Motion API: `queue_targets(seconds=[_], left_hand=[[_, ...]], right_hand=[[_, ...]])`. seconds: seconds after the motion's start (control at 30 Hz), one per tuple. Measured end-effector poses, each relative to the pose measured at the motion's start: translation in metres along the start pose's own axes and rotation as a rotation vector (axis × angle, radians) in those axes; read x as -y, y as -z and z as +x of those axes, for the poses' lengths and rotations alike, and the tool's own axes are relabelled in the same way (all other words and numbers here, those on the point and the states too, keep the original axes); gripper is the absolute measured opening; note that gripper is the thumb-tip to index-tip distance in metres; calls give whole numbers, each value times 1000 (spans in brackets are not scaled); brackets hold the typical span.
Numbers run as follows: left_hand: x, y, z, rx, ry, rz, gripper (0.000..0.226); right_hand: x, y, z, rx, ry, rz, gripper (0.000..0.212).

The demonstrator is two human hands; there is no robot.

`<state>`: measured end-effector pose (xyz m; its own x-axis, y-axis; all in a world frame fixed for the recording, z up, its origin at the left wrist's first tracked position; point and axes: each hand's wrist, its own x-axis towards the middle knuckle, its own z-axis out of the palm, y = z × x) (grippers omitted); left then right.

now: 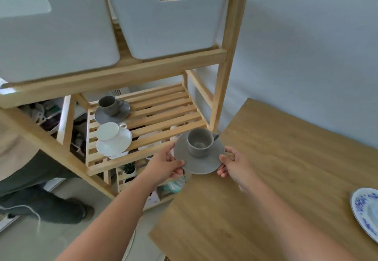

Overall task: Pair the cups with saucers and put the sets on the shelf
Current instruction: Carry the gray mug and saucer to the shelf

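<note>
A grey cup (199, 142) stands upright on a grey saucer (202, 163), held in the air between the table corner and the slatted wooden shelf (163, 109). My left hand (166, 163) grips the saucer's left rim and my right hand (235, 163) grips its right rim. On the shelf's left part stand a dark grey cup on a dark grey saucer (112, 109) and, nearer to me, a white cup on a white saucer (113, 139).
A wooden table (276, 179) fills the right side, with a blue-patterned white plate (366, 209) at its right edge. Two white bins (167, 17) sit on the upper shelf. A person's leg and shoe (51, 207) are on the floor at the left.
</note>
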<state>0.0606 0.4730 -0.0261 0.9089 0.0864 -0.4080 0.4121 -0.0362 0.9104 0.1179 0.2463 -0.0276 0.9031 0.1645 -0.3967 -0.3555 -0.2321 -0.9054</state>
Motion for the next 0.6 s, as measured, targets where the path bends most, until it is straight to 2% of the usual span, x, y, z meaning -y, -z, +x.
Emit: queue_targets(seconds=[0.3, 0.47, 0.6], left_hand=[[8, 75, 93, -354, 105, 76, 62], [16, 93, 119, -404, 116, 254, 48], [16, 101, 133, -426, 131, 291, 48]], right_hand=[[28, -81, 121, 42, -36, -112, 27], [25, -110, 161, 65, -75, -213, 27], [26, -120, 180, 84, -78, -273, 19]])
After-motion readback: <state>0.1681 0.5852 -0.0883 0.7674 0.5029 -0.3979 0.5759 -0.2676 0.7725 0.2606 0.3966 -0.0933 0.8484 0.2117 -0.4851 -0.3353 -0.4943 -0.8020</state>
